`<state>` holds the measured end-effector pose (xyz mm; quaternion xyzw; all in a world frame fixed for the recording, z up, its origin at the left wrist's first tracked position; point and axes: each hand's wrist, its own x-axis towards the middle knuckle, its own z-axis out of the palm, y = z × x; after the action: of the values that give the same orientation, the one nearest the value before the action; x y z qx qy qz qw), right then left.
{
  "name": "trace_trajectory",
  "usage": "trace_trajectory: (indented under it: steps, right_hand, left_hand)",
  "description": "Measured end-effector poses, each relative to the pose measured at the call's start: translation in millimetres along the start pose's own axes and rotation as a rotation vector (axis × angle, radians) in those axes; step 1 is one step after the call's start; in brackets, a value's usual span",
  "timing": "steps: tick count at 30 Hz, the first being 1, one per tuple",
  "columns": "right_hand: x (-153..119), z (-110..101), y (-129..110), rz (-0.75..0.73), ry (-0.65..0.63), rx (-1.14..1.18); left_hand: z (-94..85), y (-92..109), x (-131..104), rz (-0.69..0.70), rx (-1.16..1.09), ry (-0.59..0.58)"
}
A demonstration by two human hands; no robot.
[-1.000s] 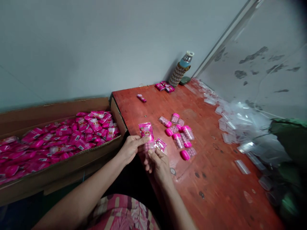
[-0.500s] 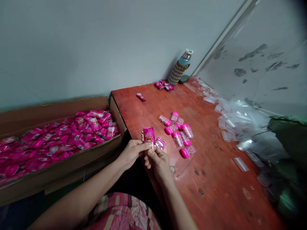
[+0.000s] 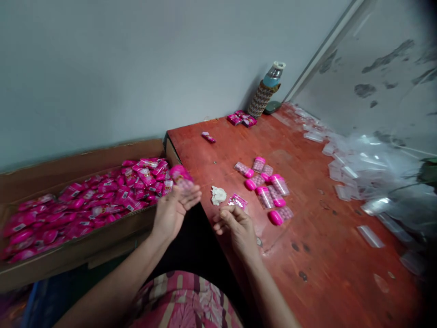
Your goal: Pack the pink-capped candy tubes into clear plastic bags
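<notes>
My left hand [image 3: 174,212] is beside the carton's near right corner, fingers stretched out. A blurred pink-wrapped container [image 3: 182,176] is just above those fingers; it looks to be leaving them, though blur hides any contact. Over the table's near edge, my right hand [image 3: 237,228] is closed, thumb against the curled fingers, and I cannot make out anything between them. Just beyond it lie a white putty-like lump [image 3: 217,195] and a shiny pink-and-silver packet [image 3: 237,201]. Several pink-capped clear containers of small balls [image 3: 264,197] lie farther right on the table.
A long cardboard carton [image 3: 102,239] full of pink-wrapped containers [image 3: 112,187] stands left of the red table [image 3: 273,282]. Clear plastic tubes [image 3: 370,236] heap along the right. At the back are a bottle in a woven sleeve [image 3: 262,95], pink packs [image 3: 241,118] and a small pink tube [image 3: 208,137].
My left hand has moved left from my right hand toward the carton, with the pink-wrapped container, and its fingers have opened. The white lump is now uncovered. The view has shifted slightly left.
</notes>
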<state>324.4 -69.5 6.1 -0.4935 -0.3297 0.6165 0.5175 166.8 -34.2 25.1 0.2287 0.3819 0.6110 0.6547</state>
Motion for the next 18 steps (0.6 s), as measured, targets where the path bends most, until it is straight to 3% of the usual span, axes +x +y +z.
trace_trajectory:
  steps: [2, 4, 9, 11, 14, 18]
  right_hand:
    - [-1, -10, -2, -0.013, 0.029, -0.036]
    - [-3, -21, -6, -0.022, 0.066, -0.075]
    - [-9, -43, -16, -0.073, 0.225, -0.128]
    - [-12, -48, -19, -0.082, 0.264, -0.142]
    - [-15, -51, -19, -0.075, 0.271, -0.176]
    - [-16, -58, -17, -0.083, 0.269, -0.235]
  left_hand:
    - [-7.5, 5, 6, 0.126, 0.072, 0.083]
    - [-10.0, 0, 11, 0.213, 0.343, 0.055]
    - [9.8, -41, 13, 0.654, 1.244, -0.415]
    - [20.0, -57, 14, 0.794, 1.452, -0.511]
    - [29.1, -73, 17, 0.886, 1.617, -0.500]
    - [32.1, -81, 18, 0.924, 1.640, -0.458]
